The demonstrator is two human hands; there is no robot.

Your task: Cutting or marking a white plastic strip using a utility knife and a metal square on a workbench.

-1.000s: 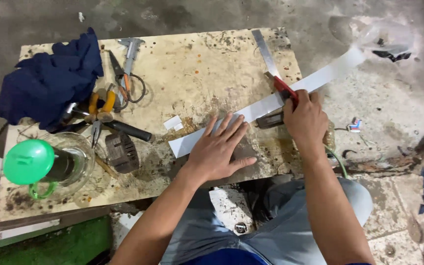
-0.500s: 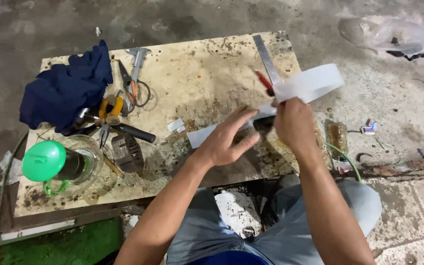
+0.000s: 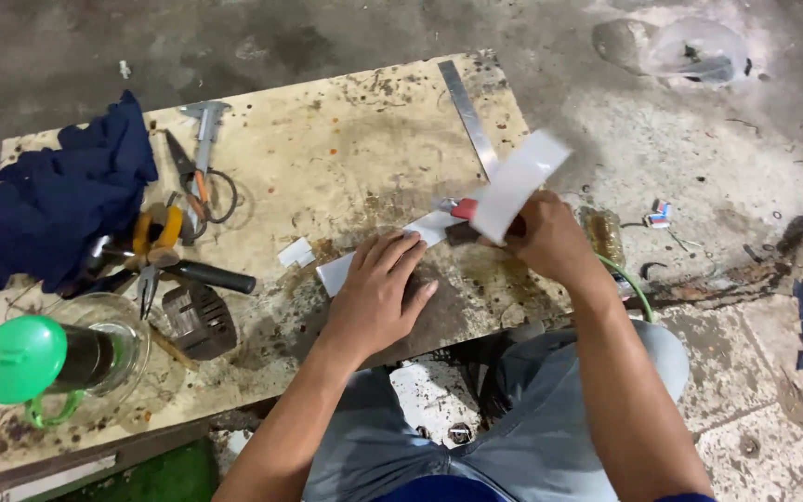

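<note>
A person sits at a stained, worn desk [image 3: 346,139], seen from above. The left hand [image 3: 378,297] lies flat, fingers spread, pressing the near end of a white strip [image 3: 425,231] onto the desk. The right hand [image 3: 550,244] is closed around a red-handled tool [image 3: 465,208] (probably a cutter, its blade hidden) and also lifts the strip's far end, which bends up toward the right. A metal ruler [image 3: 469,116] lies just beyond, on the far right of the desk. Risks, as a judgement: the tool sits close to the left fingertips, so a slip could nick them; the bent strip could crease or tear crookedly. Scissors [image 3: 192,177], pliers [image 3: 155,237], a blue cloth [image 3: 58,195] and a green-lidded jar [image 3: 39,363] crowd the left.
</note>
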